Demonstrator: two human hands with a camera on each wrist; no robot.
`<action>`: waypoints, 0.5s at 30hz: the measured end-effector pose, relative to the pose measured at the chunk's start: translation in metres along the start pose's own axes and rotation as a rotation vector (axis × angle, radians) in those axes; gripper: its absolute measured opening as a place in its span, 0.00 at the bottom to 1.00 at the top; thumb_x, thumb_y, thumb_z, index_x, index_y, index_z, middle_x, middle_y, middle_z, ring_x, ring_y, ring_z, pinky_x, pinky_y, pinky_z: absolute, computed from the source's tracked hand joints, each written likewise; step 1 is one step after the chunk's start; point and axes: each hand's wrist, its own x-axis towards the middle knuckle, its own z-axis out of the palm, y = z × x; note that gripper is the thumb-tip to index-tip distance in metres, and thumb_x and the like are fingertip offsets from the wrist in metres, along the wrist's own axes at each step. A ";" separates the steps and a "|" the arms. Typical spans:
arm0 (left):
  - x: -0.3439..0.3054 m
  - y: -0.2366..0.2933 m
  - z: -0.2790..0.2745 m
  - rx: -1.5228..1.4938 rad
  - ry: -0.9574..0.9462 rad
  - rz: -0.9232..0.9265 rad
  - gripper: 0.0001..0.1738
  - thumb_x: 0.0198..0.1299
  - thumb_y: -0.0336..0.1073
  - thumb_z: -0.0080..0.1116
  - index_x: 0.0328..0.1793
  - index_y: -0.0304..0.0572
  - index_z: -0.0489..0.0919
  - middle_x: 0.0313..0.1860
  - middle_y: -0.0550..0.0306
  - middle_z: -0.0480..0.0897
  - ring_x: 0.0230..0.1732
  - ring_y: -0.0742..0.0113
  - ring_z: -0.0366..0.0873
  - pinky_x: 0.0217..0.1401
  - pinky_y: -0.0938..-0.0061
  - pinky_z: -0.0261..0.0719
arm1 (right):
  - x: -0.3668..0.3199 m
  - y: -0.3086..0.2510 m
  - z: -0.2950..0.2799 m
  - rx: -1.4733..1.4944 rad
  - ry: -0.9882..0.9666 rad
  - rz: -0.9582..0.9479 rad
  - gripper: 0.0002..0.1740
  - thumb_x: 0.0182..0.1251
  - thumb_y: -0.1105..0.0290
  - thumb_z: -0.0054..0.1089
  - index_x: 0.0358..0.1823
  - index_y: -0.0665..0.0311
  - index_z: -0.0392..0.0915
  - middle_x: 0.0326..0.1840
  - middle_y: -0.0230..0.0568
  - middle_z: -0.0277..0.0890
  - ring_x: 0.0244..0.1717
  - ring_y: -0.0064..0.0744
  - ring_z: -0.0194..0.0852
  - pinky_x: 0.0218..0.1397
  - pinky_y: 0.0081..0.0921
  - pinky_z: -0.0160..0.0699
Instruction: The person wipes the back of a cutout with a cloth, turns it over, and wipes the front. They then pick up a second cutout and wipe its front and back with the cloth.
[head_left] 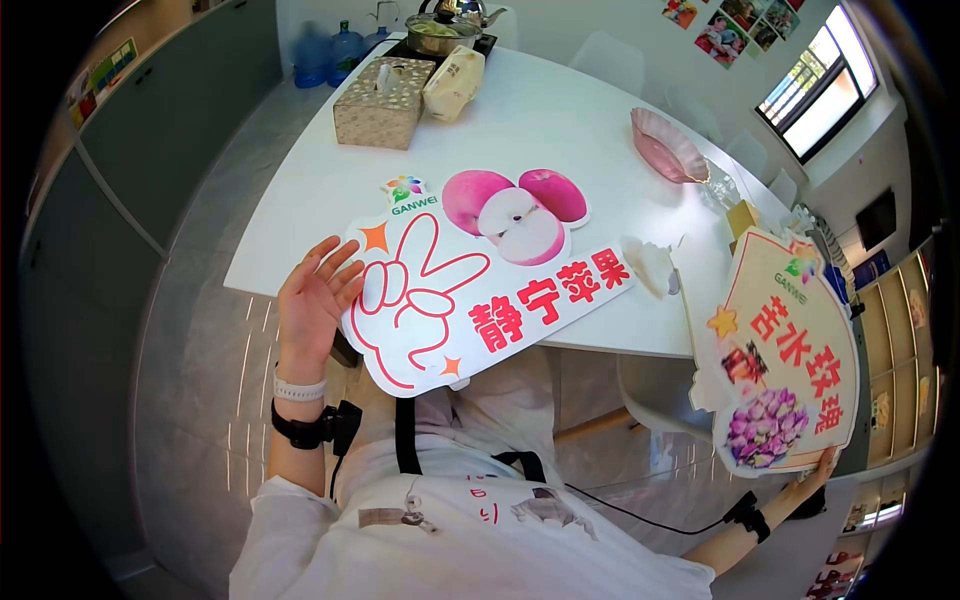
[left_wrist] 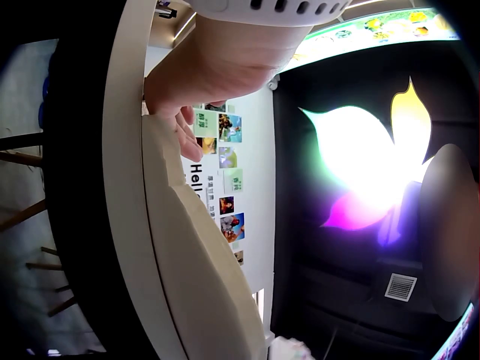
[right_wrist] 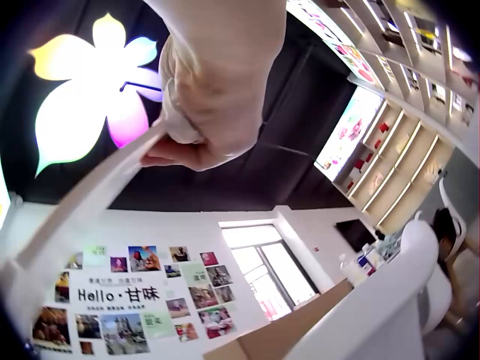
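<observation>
A white cut-out sign (head_left: 450, 370) with a V-sign hand outline, pink apples and red Chinese characters lies on the white table, overhanging its front edge. My left hand (head_left: 318, 295) is at the sign's left edge, palm turned up and fingers loosely extended. In the left wrist view, this hand (left_wrist: 225, 71) is at the end of the pale board (left_wrist: 199, 262). My right hand (head_left: 822, 468) grips the lower edge of a second cut-out sign (head_left: 785, 345), with roses and red characters, raised right of the table. In the right wrist view, the right hand (right_wrist: 214, 105) pinches the board's edge (right_wrist: 90, 191).
On the table (head_left: 560, 110) stand a patterned tissue box (head_left: 380, 112), a soft tissue pack (head_left: 455, 85), a pot (head_left: 440, 38) and a pink glass bowl (head_left: 668, 145). A white chair (head_left: 655, 395) is under the front edge. Cabinets (head_left: 190, 110) line the left wall.
</observation>
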 end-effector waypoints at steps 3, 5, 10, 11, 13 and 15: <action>0.001 -0.002 0.000 -0.016 -0.003 0.005 0.23 0.67 0.40 0.44 0.64 0.33 0.67 0.60 0.40 0.75 0.52 0.56 0.81 0.53 0.68 0.82 | 0.002 0.001 0.009 0.011 -0.026 0.012 0.26 0.72 0.53 0.52 0.60 0.66 0.69 0.55 0.39 0.72 0.55 0.29 0.70 0.56 0.29 0.70; 0.002 -0.002 -0.001 -0.023 -0.021 0.009 0.23 0.68 0.40 0.44 0.64 0.33 0.67 0.60 0.40 0.75 0.52 0.56 0.81 0.53 0.68 0.82 | 0.001 0.003 0.017 0.024 -0.044 0.024 0.26 0.72 0.53 0.52 0.60 0.66 0.69 0.54 0.39 0.72 0.55 0.29 0.70 0.56 0.29 0.70; 0.003 0.000 -0.004 -0.014 -0.033 -0.004 0.25 0.69 0.40 0.42 0.67 0.32 0.65 0.63 0.40 0.73 0.54 0.55 0.80 0.55 0.67 0.82 | -0.001 0.004 0.024 0.020 -0.059 0.048 0.25 0.72 0.54 0.53 0.60 0.66 0.69 0.54 0.39 0.72 0.54 0.29 0.71 0.56 0.28 0.71; 0.003 -0.001 -0.007 -0.008 -0.035 -0.008 0.25 0.69 0.39 0.40 0.68 0.32 0.64 0.64 0.40 0.72 0.55 0.55 0.79 0.56 0.67 0.82 | -0.001 0.004 0.026 0.020 -0.063 0.052 0.25 0.72 0.54 0.53 0.60 0.66 0.69 0.54 0.39 0.72 0.54 0.29 0.71 0.55 0.28 0.71; 0.003 -0.001 -0.010 -0.012 -0.035 -0.010 0.25 0.69 0.40 0.41 0.68 0.32 0.64 0.64 0.40 0.72 0.55 0.55 0.79 0.56 0.67 0.82 | -0.001 0.005 0.029 0.031 -0.072 0.068 0.25 0.72 0.54 0.53 0.60 0.66 0.69 0.54 0.39 0.72 0.54 0.29 0.71 0.55 0.28 0.71; 0.004 -0.003 -0.012 -0.018 -0.040 -0.011 0.26 0.69 0.40 0.41 0.68 0.32 0.64 0.64 0.40 0.72 0.55 0.55 0.79 0.56 0.67 0.82 | -0.001 0.006 0.035 0.047 -0.090 0.080 0.24 0.72 0.55 0.54 0.59 0.66 0.70 0.54 0.39 0.72 0.54 0.29 0.71 0.55 0.28 0.71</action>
